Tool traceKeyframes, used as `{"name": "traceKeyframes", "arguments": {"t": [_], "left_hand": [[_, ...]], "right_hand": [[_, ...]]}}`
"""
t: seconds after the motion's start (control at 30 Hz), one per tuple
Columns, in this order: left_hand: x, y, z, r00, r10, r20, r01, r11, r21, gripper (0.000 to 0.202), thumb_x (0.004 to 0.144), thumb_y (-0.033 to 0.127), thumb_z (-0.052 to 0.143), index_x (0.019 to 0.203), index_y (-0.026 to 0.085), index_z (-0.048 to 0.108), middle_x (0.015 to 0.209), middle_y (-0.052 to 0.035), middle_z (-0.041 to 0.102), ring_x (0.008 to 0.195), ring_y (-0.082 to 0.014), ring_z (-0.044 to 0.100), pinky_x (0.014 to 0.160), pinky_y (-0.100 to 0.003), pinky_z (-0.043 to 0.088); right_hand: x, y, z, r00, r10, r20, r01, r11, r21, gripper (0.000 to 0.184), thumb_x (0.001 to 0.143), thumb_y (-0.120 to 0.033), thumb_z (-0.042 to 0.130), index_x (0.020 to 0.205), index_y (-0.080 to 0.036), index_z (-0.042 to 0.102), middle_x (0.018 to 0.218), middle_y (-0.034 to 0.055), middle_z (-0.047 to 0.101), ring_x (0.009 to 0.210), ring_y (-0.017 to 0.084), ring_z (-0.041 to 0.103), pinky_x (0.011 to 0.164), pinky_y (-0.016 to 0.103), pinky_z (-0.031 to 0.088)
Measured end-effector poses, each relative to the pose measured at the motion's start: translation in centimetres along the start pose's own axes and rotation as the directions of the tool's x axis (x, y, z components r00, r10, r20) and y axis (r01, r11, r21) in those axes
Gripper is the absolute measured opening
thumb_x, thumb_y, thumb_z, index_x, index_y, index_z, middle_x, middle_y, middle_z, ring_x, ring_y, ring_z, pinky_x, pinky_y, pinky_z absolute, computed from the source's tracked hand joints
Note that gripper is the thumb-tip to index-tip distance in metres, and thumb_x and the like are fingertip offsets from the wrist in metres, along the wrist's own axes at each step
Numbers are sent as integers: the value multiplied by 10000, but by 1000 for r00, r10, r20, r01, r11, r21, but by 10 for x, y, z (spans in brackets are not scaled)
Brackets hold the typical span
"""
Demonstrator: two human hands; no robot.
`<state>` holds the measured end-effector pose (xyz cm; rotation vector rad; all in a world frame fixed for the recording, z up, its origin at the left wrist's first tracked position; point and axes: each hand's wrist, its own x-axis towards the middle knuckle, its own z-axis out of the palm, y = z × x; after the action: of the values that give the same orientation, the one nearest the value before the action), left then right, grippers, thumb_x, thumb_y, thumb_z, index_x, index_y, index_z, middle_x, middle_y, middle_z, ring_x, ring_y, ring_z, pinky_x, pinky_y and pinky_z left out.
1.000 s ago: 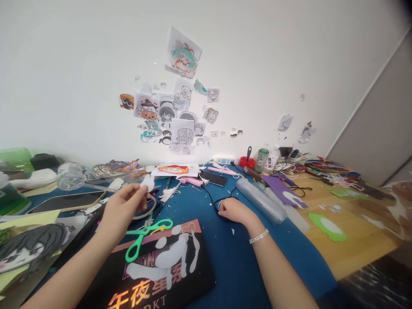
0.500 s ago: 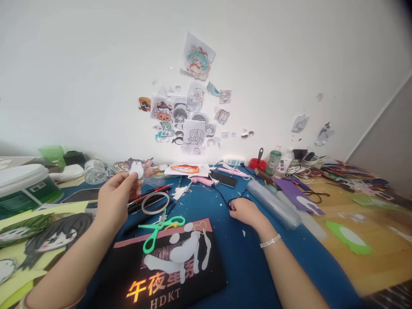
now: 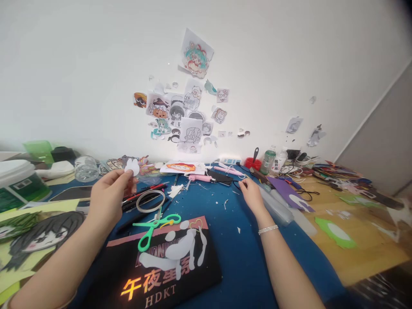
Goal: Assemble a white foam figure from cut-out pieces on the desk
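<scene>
My left hand (image 3: 109, 195) is raised above the blue mat (image 3: 238, 253) and pinches a small white paper cutout (image 3: 131, 166) with two rounded ears. My right hand (image 3: 252, 195) reaches forward over the mat, fingers bent at a black cord (image 3: 236, 183) close to a black phone (image 3: 219, 177) and a pink tool (image 3: 198, 178). Green scissors (image 3: 153, 229) lie between my arms, partly on a black sheet (image 3: 154, 274) with white cut shapes. A roll of clear tape (image 3: 150, 201) rests on black and red pens (image 3: 143, 195).
A clear plastic roll (image 3: 277, 208) lies right of my right hand. Purple (image 3: 286, 194) and green (image 3: 334, 231) paper pieces lie on the wooden table (image 3: 363, 253). Bottles (image 3: 269, 161) and a red cup (image 3: 252, 163) stand at the wall. Drawings (image 3: 38, 234) and a tub (image 3: 19, 182) sit left.
My right hand has left the cord loop on the mat and moved forward toward the phone. My left hand stays raised with the cutout. The view shifted slightly.
</scene>
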<state>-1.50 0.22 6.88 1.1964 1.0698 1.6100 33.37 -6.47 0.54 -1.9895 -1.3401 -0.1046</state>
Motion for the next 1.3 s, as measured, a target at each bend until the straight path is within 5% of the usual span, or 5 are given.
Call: {"name": "traceKeyframes", "arguments": {"t": [0.17,0.4,0.6,0.87,1.3], "left_hand": [[-1,1,0,1000,4,11,-4,1000,10,188,615,302,629,621,154,513,542,41,528,406,-61,424,425,-199,356],[1,0,-2,999,-2,42,3,1000,-7,167,640,279,624,615,160,509,520,42,507,417,-67,437,433,-192,360],[0,-1,-1,999,-26,47,26,1000,7,134,645,262,613,633,160,527,514,49,507,414,-65,437,433,-188,359],[0,-1,-1,998,-23,60,22,1000,13,132,643,269,611,629,159,538,522,42,519,413,-59,429,429,-182,349],[2,-8,1,995,-45,85,40,997,62,150,628,287,622,625,167,533,500,38,512,403,-75,432,412,-196,341]], "right_hand": [[2,2,0,999,-9,38,9,1000,19,245,843,-288,342,829,-141,537,827,80,584,782,192,512,690,263,358],[-6,0,4,929,-19,369,12,1000,20,389,908,-288,257,855,-137,611,727,38,636,636,116,573,571,189,396],[3,13,23,953,102,285,-21,962,-272,228,787,-174,521,1002,-125,579,930,114,617,831,204,576,667,257,399],[4,3,43,982,38,187,57,877,-478,253,895,-210,359,924,-106,587,961,147,557,957,234,505,734,292,394],[14,-2,35,967,73,245,81,823,-563,158,832,-186,497,891,-105,619,966,160,576,954,261,509,690,298,393]]}}
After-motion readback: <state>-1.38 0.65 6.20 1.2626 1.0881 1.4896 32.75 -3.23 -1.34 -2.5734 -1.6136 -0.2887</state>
